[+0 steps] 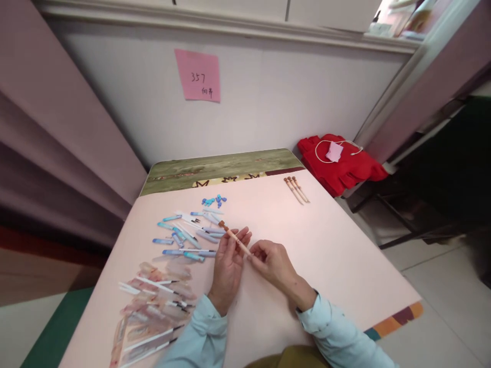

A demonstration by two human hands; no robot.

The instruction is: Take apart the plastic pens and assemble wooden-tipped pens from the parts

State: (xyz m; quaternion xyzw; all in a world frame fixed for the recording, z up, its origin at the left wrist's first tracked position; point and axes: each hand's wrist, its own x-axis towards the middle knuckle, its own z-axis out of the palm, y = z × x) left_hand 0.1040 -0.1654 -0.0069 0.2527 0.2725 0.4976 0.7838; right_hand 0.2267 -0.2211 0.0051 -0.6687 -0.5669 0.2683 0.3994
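Both my hands hold one pale orange pen (233, 236) with a brown cap end, slanted over the pink table (330, 240). My left hand (229, 263) has its fingers wrapped around the pen's middle. My right hand (273, 261) pinches the pen's near end. Just left of my hands lies a scatter of blue pen parts (187, 232), with small blue caps (213, 200) beyond them. Pale orange pen parts and refills (157, 301) lie in a heap at the near left.
Three assembled orange pens (296, 189) lie at the far right of the table. A green patterned surface (218, 168) adjoins the far edge. A red garment (339, 161) with a white cord sits on a chair to the right. A pink note (198, 75) hangs on the wall.
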